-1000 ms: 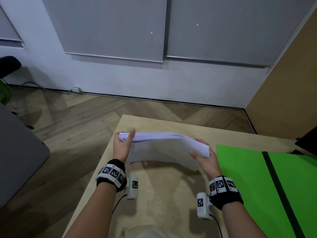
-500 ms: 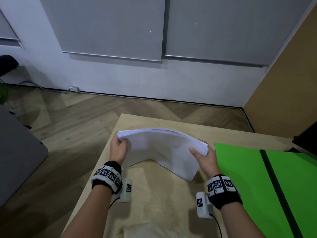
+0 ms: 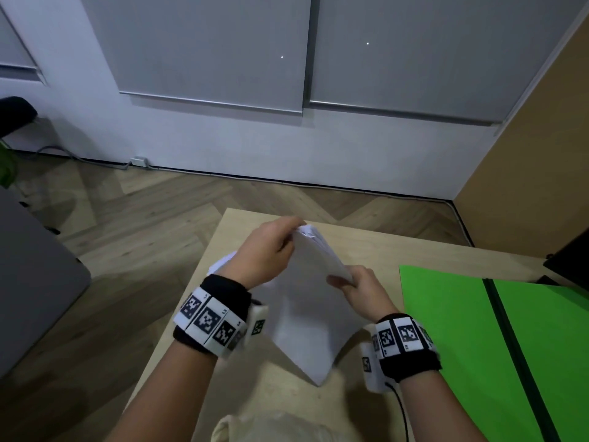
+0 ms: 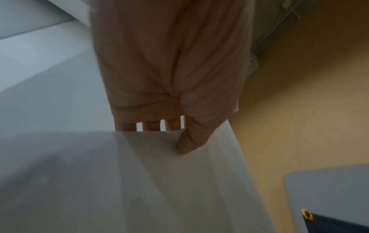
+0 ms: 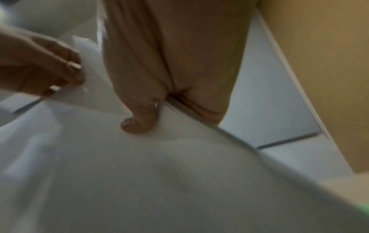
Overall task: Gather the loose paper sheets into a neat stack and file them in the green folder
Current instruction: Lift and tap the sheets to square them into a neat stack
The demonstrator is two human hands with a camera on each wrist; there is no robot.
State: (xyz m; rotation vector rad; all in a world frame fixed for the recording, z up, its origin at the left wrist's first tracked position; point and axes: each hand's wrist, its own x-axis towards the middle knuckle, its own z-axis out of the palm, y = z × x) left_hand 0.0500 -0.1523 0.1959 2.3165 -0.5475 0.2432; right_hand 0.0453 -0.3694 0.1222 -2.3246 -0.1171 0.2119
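A stack of white paper sheets (image 3: 306,301) hangs lifted above the wooden table (image 3: 360,247), tilted with its far end up. My left hand (image 3: 274,247) grips the stack's far top corner, thumb on the near face (image 4: 187,141). My right hand (image 3: 353,282) pinches the right edge of the paper stack (image 5: 139,157), thumb on top and fingers behind. The green folder (image 3: 452,330) lies open and flat on the table to the right of my right hand, with a dark spine (image 3: 510,346) down its middle.
A dark object (image 3: 570,260) sits at the table's far right edge. A beige cloth (image 3: 274,429) shows at the near edge of the table. A grey panel (image 3: 28,282) stands on the left over the wood floor. White wall lies ahead.
The stack has turned from lying sideways between my hands to standing tilted. My left hand rose and moved right to the far top corner; my right hand stayed on the right edge.
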